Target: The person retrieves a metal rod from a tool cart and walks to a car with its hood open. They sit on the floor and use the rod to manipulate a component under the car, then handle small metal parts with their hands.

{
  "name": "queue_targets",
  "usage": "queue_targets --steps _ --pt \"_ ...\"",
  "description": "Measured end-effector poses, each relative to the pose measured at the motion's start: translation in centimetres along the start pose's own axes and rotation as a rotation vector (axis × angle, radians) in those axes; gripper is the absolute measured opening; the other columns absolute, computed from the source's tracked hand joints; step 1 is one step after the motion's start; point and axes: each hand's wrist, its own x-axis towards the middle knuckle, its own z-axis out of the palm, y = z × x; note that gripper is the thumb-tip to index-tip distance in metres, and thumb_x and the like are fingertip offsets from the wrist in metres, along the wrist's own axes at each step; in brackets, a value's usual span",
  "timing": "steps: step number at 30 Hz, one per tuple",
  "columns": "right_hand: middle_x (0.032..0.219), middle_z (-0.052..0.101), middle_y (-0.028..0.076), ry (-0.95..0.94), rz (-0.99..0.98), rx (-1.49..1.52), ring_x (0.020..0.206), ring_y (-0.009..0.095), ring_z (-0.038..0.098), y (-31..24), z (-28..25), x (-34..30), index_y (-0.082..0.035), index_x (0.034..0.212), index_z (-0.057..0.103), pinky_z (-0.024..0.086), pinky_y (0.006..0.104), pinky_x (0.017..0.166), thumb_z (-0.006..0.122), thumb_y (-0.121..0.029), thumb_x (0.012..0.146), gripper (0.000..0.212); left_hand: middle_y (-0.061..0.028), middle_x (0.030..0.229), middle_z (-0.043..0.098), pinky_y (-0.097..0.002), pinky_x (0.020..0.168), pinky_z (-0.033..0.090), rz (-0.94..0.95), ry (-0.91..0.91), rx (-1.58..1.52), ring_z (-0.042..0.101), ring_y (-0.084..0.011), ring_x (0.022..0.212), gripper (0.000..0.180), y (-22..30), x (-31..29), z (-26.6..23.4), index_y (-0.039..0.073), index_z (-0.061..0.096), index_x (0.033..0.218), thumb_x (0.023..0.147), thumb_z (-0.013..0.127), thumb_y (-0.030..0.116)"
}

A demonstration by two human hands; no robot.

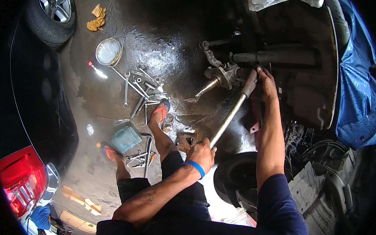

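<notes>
Bar (229, 118) of pale metal slants across a dim workshop, running up and to the right from a worker's left hand (202, 156) to a thicker, grimy grey end (249, 85) beside the right hand (267, 84). The left fist is wrapped fully around the lower part of the shaft, just below a bare, shining stretch, with a blue band (195, 169) at the wrist. The right hand lies along the far side of the thick end, fingers pointing up; how tightly it clasps the metal, if at all, cannot be told.

The relation that seems to count is between that thick end and a dirty hub assembly (227, 75) just to its left, close to the right hand and well away from the left. Whether bar and assembly touch is lost in shadow. A tapering spindle (207, 87) juts from the hub toward the lower left; the bar leans the same way, more steeply.

Wrenches (126, 91) lie scattered on the wet floor (82, 87) near sandalled feet, beside a teal case (125, 139). No brand, label or lettering is legible on the bar, the hub assembly or the case.
</notes>
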Motion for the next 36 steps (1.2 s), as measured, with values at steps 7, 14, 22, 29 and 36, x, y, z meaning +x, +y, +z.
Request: queue_targets --steps 7,14,22,29,36 --pt "0.132 0.058 0.017 -0.033 0.11 -0.104 0.121 0.027 0.053 -0.5 -0.8 0.9 0.004 0.137 0.05 0.042 0.0379 0.102 0.064 -0.033 0.094 0.059 -0.0327 0.086 0.063 -0.0525 0.075 0.053 0.024 -0.086 0.142 0.064 -0.0492 0.086 0.039 -0.5 1.5 -4.3 -0.009 0.054 0.101 0.094 0.06 0.029" --pt "0.142 0.05 0.019 0.122 0.104 -0.263 0.129 0.028 0.047 2.2 0.8 3.9 0.006 0.142 0.042 0.037 0.0366 0.106 0.054 -0.042 0.096 0.067 -0.0317 0.083 0.063 -0.0527 0.081 0.047 0.143 -0.059 0.292 0.063 -0.0484 0.087 0.036 -2.1 4.0 -9.7 -0.006 0.057 0.095 0.093 0.061 0.029" --pt "0.127 0.059 0.03 0.267 -0.278 -0.692 0.127 0.041 0.051 -3.8 0.1 3.9 0.006 0.123 0.059 0.04 0.0426 0.106 0.031 -0.051 0.104 0.067 -0.0316 0.081 0.064 -0.0529 0.075 0.052 0.095 -0.112 0.274 0.065 -0.0485 0.084 0.035 -2.1 3.6 -9.6 -0.008 0.053 0.099 0.094 0.059 0.027" --pt "0.067 0.045 -0.007 0.015 -0.345 0.357 0.062 0.006 0.035 -0.6 3.8 6.9 -0.007 0.073 0.056 0.032 0.0237 0.056 0.054 -0.035 0.101 0.04 -0.0319 0.085 0.063 -0.0543 0.075 0.047 0.028 -0.093 0.153 0.061 -0.0515 0.087 0.033 -3.2 3.6 -7.7 -0.004 0.055 0.102 0.093 0.062 0.027" --pt "0.069 0.045 -0.005 0.181 -0.661 -0.035 0.069 0.008 0.038 0.3 4.3 7.7 0.001 0.079 0.058 0.036 0.0265 0.063 0.059 -0.031 0.099 0.037 -0.0304 0.082 0.065 -0.0542 0.072 0.05 0.041 -0.066 0.243 0.063 -0.0506 0.084 0.031 -2.9 3.7 -7.5 -0.004 0.058 0.1 0.089 0.066 0.024"
